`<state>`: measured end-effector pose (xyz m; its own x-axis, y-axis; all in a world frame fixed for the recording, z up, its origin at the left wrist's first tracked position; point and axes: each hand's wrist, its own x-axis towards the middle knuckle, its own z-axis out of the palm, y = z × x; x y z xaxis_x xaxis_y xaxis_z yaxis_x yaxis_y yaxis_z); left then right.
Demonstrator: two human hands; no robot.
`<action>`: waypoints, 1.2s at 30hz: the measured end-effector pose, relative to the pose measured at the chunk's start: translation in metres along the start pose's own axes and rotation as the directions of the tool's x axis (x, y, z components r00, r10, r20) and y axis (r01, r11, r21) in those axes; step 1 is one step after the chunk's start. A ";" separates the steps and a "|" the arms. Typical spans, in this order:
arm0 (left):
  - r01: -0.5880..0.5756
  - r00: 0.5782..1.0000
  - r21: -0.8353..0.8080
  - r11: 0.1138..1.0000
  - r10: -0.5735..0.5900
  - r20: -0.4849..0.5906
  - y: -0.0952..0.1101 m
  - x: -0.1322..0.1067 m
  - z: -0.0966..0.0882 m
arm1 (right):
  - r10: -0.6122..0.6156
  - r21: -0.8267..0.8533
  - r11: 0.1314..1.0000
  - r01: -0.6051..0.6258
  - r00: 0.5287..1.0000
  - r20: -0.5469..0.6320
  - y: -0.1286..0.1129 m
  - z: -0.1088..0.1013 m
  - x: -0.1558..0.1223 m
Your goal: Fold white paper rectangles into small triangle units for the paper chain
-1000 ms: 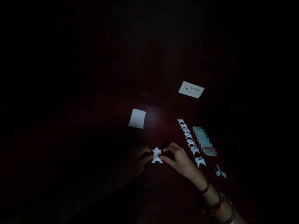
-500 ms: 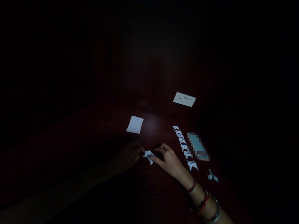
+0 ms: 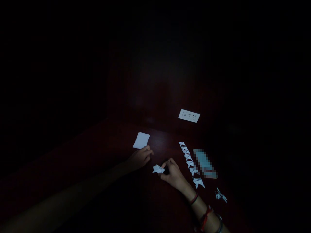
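Between thumb and fingers, my right hand (image 3: 173, 173) grips one end of a small folded white paper fish (image 3: 157, 169), low over the dark red table. Its body and pointed ends face left, and my fingertips cover the right end. My left hand (image 3: 141, 158) is off to the left of it with loosely bent fingers and nothing in them. That hand is just in front of a stack of white paper sheets (image 3: 142, 140). To the right, a slanting row of similar folded paper pieces (image 3: 187, 156) lies on the table, with one more folded piece (image 3: 198, 182) at its near end.
A phone (image 3: 205, 163), blurred out, lies right of the row. Nearer me is a small heap of thin white sticks or scraps (image 3: 221, 195). A white socket plate (image 3: 189, 115) is on the wall behind. The surroundings are very dark.
My left hand has moved away from the folded paper, up toward the sheets. The paper has turned in my right hand. The whole view has shifted, with the table lower in the picture.
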<state>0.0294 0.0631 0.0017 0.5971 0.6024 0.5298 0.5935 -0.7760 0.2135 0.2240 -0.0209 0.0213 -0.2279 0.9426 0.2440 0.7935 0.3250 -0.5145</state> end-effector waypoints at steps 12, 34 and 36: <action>-0.087 0.994 -0.044 0.995 0.090 0.070 0.009 -0.010 -0.004 | 0.008 -0.049 0.999 -0.006 1.000 0.028 0.015 -0.005 0.002; -0.084 0.993 -0.183 0.980 0.097 0.065 0.024 -0.013 -0.014 | -0.141 -0.044 0.988 0.145 0.987 0.079 0.016 -0.017 0.008; -0.092 0.992 -0.185 0.978 0.107 0.071 0.024 -0.013 -0.014 | -0.152 -0.047 0.987 0.155 0.986 0.066 0.016 -0.019 0.007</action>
<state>0.0285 0.0341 0.0111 0.6942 0.5274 0.4898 0.4253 -0.8496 0.3120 0.2458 -0.0104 0.0302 -0.3826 0.8852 0.2646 0.7742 0.4635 -0.4310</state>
